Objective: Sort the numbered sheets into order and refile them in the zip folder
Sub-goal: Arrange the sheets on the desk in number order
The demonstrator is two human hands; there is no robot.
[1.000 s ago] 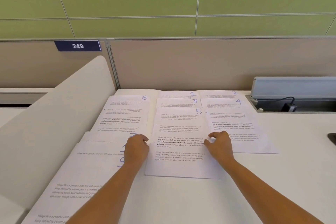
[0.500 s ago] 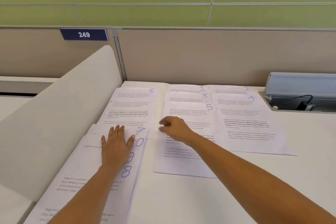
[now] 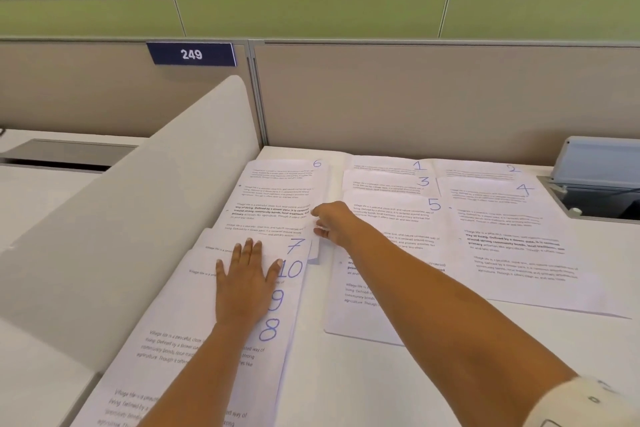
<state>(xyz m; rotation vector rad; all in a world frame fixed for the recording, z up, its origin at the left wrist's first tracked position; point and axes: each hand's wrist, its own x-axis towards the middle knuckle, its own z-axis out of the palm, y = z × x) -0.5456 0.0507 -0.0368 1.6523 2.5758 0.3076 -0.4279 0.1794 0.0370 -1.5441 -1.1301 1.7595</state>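
Left hand (image 3: 244, 282): flat and palm down, fingers straight and slightly spread, pressing on the near-left fan (image 3: 194, 329) of white printed paper sheets numbered 7, 10, 9 and 8 in blue ink.
Right hand (image 3: 332, 222): reaches across to the left column with fingers curled, pinching what looks like the right edge of white printed paper sheet 6 (image 3: 277, 184). A paper corner just nearer than the hand lifts off the white desk (image 3: 381, 388).
Arm pose: the right forearm crosses diagonally from the near right over sheet 5 (image 3: 398, 211). The left forearm runs straight up the fan.
Done so far: all ten numbers show face up. Sheets 1, 3 and 5 overlap in the middle column, and 2 and 4 lie in the right column (image 3: 512, 236).
Still to do: sheet 10 (image 3: 291, 269) sits out of order between 7 and 9. The piles are not merged into one run, and nothing is refiled.
Zip folder: not in view, so I cannot tell where it lies.
Left border: a white curved divider panel (image 3: 138, 218) stands beside the fan.
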